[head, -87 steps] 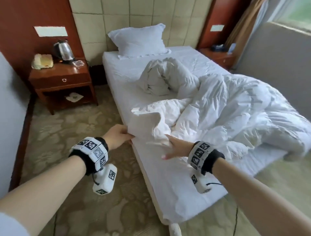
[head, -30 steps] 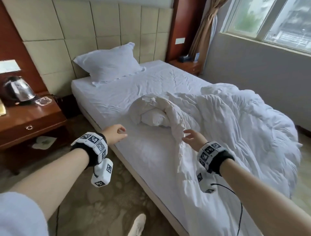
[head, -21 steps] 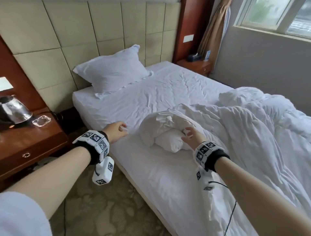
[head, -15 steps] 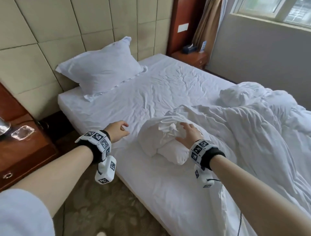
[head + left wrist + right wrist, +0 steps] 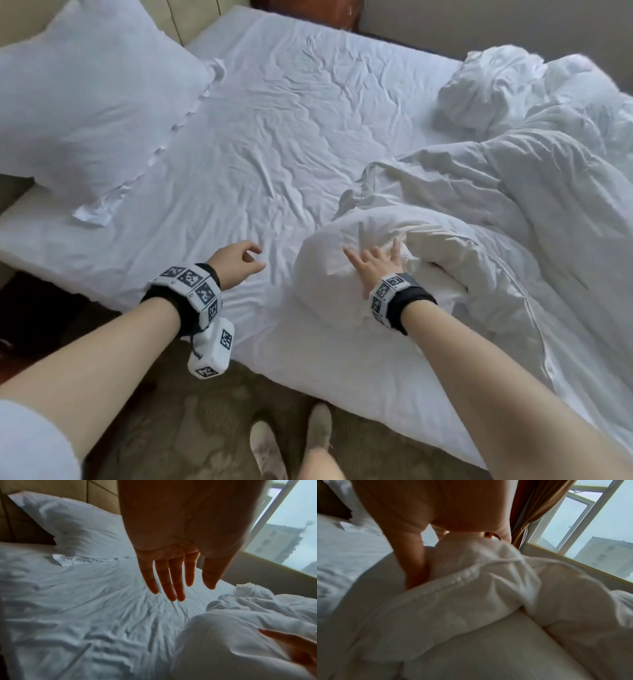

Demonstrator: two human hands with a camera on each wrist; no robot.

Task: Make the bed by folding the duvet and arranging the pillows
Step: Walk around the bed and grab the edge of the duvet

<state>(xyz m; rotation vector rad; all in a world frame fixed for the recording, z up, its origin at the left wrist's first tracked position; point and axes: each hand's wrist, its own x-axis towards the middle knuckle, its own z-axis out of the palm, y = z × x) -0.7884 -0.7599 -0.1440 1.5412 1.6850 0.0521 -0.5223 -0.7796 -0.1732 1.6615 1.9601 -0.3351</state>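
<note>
A white duvet [image 5: 513, 212] lies crumpled over the right half of the bed, its near corner bunched into a rounded lump [image 5: 325, 281]. My right hand [image 5: 375, 262] rests on top of that lump with its fingers spread and straight; in the right wrist view the thumb [image 5: 414, 566] presses into a fold of the duvet [image 5: 471, 601]. My left hand [image 5: 239, 262] hovers over the bare wrinkled sheet [image 5: 274, 120], fingers relaxed [image 5: 171, 585] and holding nothing. One white pillow [image 5: 92, 92] leans at the head of the bed, top left.
I stand on patterned carpet [image 5: 191, 421] at the bed's near side, my feet [image 5: 270, 448] close to the mattress edge. A padded headboard [image 5: 102, 493] is behind the pillow. A window [image 5: 599, 527] and brown curtain [image 5: 539, 507] are on the far side.
My right hand drew the duvet corner up toward the head of the bed, then let go and now lies flat on the bunched lump. My left hand stays empty over the sheet. The view tilted down.
</note>
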